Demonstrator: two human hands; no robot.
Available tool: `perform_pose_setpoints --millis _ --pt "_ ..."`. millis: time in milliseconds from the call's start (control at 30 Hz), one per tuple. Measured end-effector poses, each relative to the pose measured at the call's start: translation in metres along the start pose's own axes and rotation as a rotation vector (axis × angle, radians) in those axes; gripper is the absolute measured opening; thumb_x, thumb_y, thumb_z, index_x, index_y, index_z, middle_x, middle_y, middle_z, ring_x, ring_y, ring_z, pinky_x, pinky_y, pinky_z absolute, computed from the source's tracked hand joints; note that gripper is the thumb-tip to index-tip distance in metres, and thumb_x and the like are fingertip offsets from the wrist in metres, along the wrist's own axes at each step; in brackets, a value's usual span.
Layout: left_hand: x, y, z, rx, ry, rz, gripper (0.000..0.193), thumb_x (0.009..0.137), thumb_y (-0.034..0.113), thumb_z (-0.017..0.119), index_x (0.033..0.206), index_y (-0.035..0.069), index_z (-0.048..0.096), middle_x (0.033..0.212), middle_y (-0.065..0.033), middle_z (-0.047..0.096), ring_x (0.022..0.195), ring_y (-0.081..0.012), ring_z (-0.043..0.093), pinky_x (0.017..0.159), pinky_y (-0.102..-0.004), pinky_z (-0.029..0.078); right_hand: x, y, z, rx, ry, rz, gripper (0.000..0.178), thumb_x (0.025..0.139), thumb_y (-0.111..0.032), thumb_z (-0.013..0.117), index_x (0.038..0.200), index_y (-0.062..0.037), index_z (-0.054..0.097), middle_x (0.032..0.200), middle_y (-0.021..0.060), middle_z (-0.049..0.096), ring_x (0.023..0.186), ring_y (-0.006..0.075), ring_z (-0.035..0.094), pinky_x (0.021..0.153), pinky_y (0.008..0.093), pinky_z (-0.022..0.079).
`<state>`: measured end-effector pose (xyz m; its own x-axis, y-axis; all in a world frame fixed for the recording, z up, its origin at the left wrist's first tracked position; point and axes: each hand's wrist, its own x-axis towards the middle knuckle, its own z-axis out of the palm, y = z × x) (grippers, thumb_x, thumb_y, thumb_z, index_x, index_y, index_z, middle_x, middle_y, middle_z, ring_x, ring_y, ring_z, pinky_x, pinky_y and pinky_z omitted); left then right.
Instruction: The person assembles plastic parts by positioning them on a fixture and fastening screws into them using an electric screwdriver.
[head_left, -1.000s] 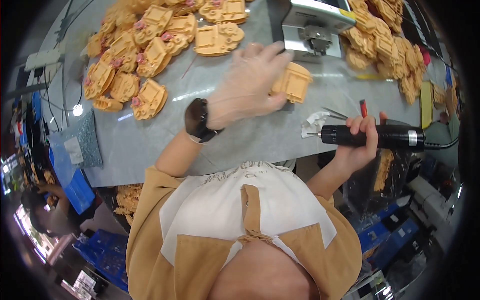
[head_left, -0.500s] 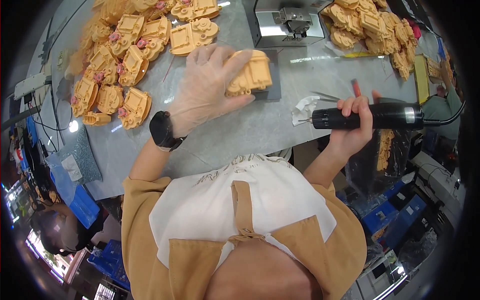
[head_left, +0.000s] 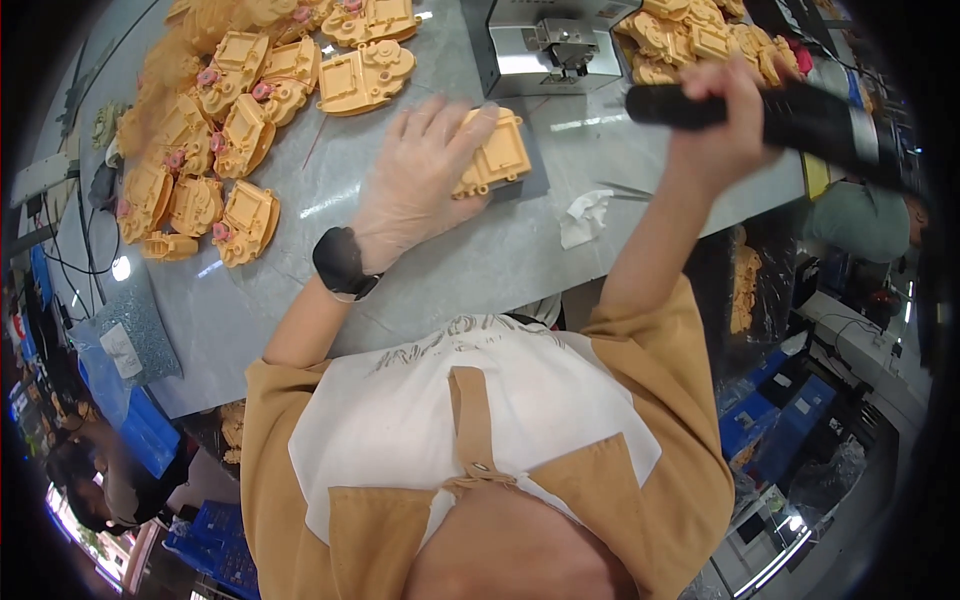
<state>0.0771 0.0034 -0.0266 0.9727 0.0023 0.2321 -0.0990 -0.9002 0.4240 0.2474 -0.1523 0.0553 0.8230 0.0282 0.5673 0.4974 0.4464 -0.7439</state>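
Observation:
My left hand (head_left: 420,175), in a clear plastic glove, is closed round an orange-yellow plastic housing (head_left: 497,155). The housing rests on a dark grey block (head_left: 536,172) on the table, its left side covered by my fingers. Raised at the right, my bare right hand (head_left: 725,125) grips a black electric screwdriver (head_left: 815,120), blurred by motion. The tool's front end points left, toward the metal screw feeder (head_left: 560,50); its bit cannot be made out. A cable runs off its rear end.
Several similar housings, some with pink parts (head_left: 262,91), cover the left of the grey table (head_left: 330,215). Another heap (head_left: 690,35) lies at the back right. A crumpled white tissue (head_left: 585,218) and tweezers (head_left: 625,190) lie near the block. A bag of small parts (head_left: 140,330) sits at the left edge.
My right hand has lifted the electric screwdriver up and away, toward the screw feeder's right side. My left hand still holds the housing on the block. The whole view has shifted slightly.

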Motion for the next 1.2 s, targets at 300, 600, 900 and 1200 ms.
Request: perform_pose_setpoints --millis 300,600,900,1200 --pt "-0.058 0.007 0.005 -0.207 0.267 -0.137 0.086 0.063 0.039 0.077 0.133 0.013 0.036 0.134 -0.0135 0.038 0.127 -0.0341 0.032 0.104 -0.0495 0.023 -0.004 0.029 0.048 -0.177 -0.039 -0.109 0.034 0.075 0.005 0.057 0.107 0.0047 0.042 0.060 0.0049 0.050 0.045 0.0117 0.047 0.046 0.0234 0.041" --pt "-0.061 -0.008 0.021 -0.263 0.301 -0.238 0.083 0.057 0.034 0.081 0.129 0.014 0.044 0.134 -0.0157 0.040 0.120 -0.0334 0.042 0.102 -0.0503 0.028 -0.065 -0.009 0.030 0.075 -0.198 0.058 0.044 0.072 0.009 0.058 0.110 0.0039 0.036 0.058 0.0096 0.056 0.041 0.0138 0.049 0.048 0.0266 0.045" --pt "-0.065 -0.007 0.026 -0.269 0.308 -0.234 0.084 0.059 0.037 0.080 0.131 0.018 0.042 0.132 -0.0142 0.041 0.121 -0.0303 0.042 0.101 -0.0537 0.026 -0.006 0.032 0.039 -0.079 -0.043 -0.144 0.046 0.071 0.011 0.057 0.112 0.0049 0.038 0.057 0.0115 0.054 0.042 0.0158 0.050 0.046 0.0290 0.046" --pt "-0.064 -0.007 0.023 -0.200 0.259 -0.228 0.083 0.063 0.042 0.076 0.134 0.020 0.038 0.132 -0.0142 0.039 0.124 -0.0290 0.038 0.101 -0.0531 0.024 -0.028 0.014 0.036 -0.198 -0.215 0.095 0.042 0.072 0.008 0.060 0.109 0.0032 0.042 0.054 0.0069 0.054 0.043 0.0121 0.052 0.046 0.0235 0.044"
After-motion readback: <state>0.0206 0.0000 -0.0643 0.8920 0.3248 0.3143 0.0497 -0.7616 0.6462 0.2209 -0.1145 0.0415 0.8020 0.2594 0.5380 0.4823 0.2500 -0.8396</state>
